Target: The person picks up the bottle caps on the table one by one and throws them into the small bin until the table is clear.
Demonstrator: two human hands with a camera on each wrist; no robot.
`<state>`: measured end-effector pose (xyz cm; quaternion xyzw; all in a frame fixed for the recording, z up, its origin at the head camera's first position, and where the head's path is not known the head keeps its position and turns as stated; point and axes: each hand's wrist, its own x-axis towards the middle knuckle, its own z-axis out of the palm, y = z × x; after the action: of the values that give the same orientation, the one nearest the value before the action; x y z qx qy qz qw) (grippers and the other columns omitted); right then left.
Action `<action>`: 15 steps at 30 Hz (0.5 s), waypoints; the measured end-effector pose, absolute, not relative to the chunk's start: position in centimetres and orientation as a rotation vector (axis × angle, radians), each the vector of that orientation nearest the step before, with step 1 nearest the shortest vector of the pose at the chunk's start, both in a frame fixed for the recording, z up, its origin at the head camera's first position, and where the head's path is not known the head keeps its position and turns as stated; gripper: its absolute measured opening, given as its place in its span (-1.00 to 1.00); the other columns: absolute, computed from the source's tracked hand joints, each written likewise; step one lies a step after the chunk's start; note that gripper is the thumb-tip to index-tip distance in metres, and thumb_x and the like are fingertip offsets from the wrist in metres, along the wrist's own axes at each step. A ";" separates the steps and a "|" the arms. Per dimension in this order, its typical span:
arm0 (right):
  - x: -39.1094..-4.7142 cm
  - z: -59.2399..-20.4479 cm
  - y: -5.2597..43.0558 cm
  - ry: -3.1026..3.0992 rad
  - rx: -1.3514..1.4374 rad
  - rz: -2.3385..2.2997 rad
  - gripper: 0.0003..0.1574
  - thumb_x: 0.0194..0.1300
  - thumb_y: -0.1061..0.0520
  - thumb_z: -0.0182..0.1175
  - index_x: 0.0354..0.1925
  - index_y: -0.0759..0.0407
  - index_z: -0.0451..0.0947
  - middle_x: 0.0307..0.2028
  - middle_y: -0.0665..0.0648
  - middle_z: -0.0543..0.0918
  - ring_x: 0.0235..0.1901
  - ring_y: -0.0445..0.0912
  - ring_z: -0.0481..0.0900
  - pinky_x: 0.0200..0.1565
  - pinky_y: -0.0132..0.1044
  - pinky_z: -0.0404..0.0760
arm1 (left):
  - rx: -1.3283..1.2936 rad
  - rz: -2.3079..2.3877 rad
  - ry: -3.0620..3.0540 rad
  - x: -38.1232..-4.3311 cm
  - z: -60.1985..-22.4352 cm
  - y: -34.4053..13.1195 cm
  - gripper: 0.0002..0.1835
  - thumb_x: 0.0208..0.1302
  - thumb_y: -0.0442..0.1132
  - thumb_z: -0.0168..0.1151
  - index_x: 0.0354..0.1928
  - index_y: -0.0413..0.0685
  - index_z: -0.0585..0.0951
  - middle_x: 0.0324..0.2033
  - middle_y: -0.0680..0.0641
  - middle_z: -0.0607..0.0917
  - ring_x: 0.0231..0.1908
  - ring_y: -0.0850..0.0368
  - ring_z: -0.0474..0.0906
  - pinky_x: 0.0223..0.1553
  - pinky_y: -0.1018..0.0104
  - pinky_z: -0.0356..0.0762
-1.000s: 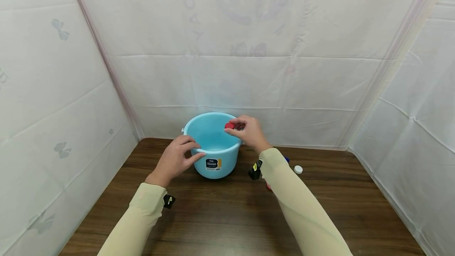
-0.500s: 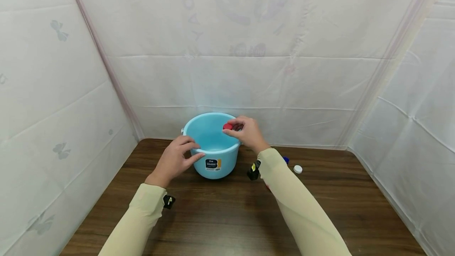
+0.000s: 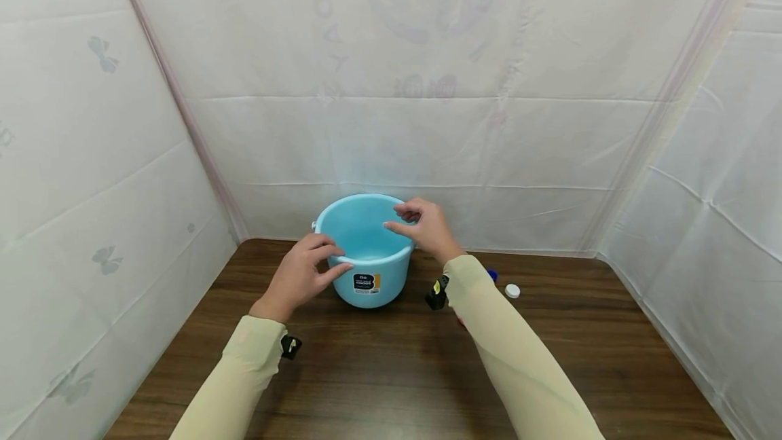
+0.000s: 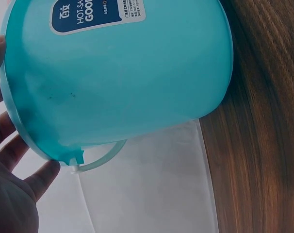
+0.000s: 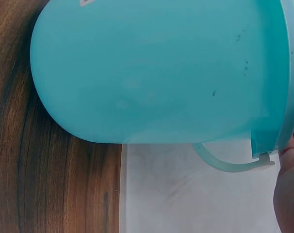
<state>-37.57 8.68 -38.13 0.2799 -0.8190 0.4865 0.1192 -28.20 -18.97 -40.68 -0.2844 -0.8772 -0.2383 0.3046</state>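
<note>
A light blue plastic bucket (image 3: 371, 276) with a dark label stands upright on the table. My left hand (image 3: 299, 273) holds its near left rim, fingers over the edge and thumb at the front. In the left wrist view several fingers (image 4: 11, 153) lie at the rim. My right hand (image 3: 427, 228) is above the right side of the rim, thumb and fingers parted, with nothing seen between them. Only part of that hand shows in the right wrist view, beside the rim. The bottom of the bucket is hidden from the head view.
On the brown wooden table (image 3: 366, 379), a white bottle cap (image 3: 512, 290) and a blue cap (image 3: 492, 276) lie right of the bucket. A small red thing shows partly behind the right sleeve (image 3: 495, 324). White sheeting (image 3: 391, 100) surrounds the table at the back and sides.
The red bottle cap that my right hand pinched over the bucket has been let go and is out of sight. Thumb and fingers have spread apart. My left hand has stayed at the rim.
</note>
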 end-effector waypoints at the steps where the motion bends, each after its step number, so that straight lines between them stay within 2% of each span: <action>1: -37.5 -38.1 8.7 -2.389 0.820 1.426 -0.37 0.21 -0.07 0.52 0.10 0.31 0.68 0.02 0.35 0.68 0.02 0.22 0.65 0.11 0.10 0.65 | -0.754 -0.630 -2.322 -28.2 -40.7 -19.0 -0.73 0.11 -0.05 0.59 -0.24 -0.04 0.78 -0.23 -0.01 0.68 -0.16 0.08 0.54 -0.15 0.11 0.69; 4: -37.5 -38.2 8.9 -2.378 0.820 1.435 -0.38 0.21 -0.07 0.52 0.09 0.30 0.69 0.01 0.35 0.68 0.01 0.21 0.65 0.10 0.11 0.65 | -0.756 -0.631 -2.320 -28.2 -40.7 -19.0 -0.73 0.11 -0.05 0.59 -0.25 -0.04 0.78 -0.23 -0.01 0.68 -0.16 0.08 0.54 -0.16 0.11 0.69; 10: -37.4 -38.2 9.1 -2.376 0.787 1.444 -0.46 0.20 -0.08 0.52 0.06 0.19 0.72 0.02 0.32 0.69 0.01 0.17 0.66 0.09 -0.02 0.68 | -0.748 -0.627 -2.328 -28.1 -40.7 -19.0 -0.73 0.12 -0.05 0.59 -0.24 -0.04 0.79 -0.23 -0.01 0.68 -0.17 0.09 0.54 -0.15 0.10 0.68; 15: -37.2 -38.1 9.5 -2.343 0.777 1.468 -0.53 0.20 -0.03 0.53 0.02 0.15 0.74 0.00 0.28 0.70 -0.01 0.15 0.66 0.08 -0.04 0.68 | -0.741 -0.623 -2.335 -28.1 -40.7 -19.0 -0.73 0.12 -0.04 0.58 -0.24 -0.03 0.79 -0.23 0.00 0.68 -0.17 0.09 0.53 -0.15 0.09 0.68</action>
<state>-37.24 9.50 -38.12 0.2681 -0.8083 0.5067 0.1344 -28.12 -18.99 -40.71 -0.2794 -0.8806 -0.2348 0.3022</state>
